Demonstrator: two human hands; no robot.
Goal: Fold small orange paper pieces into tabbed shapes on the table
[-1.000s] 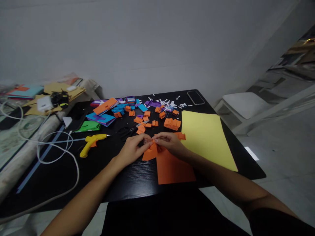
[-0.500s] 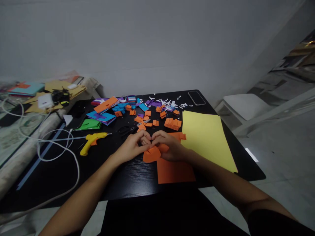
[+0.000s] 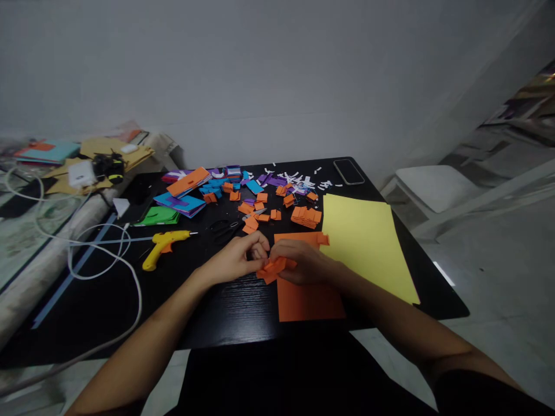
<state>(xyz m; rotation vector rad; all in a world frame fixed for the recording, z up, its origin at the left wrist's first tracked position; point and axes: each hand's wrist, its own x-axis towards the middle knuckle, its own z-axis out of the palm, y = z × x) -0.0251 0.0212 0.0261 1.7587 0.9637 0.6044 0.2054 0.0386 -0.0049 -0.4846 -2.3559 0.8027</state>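
My left hand (image 3: 240, 257) and my right hand (image 3: 299, 261) meet over the black table (image 3: 225, 315), both pinched on a small folded orange paper piece (image 3: 272, 268). Their fingers are curled tight around it. Beneath the hands lies a flat orange paper sheet (image 3: 306, 297). A large yellow paper sheet (image 3: 364, 242) lies just right of my right hand. Behind the hands sits a stack of folded orange pieces (image 3: 306, 215) and several loose orange pieces (image 3: 254, 211).
A yellow glue gun (image 3: 162, 245) lies left of my hands, with black scissors (image 3: 223, 228) nearby. Blue, purple, orange and green paper stacks (image 3: 184, 193) sit at the back left. A phone (image 3: 348, 171) lies at the far edge. A white cable (image 3: 125, 277) loops at left.
The orange piece between my fingers has been folded smaller and more crumpled. Both hands have dropped slightly closer to the orange sheet.
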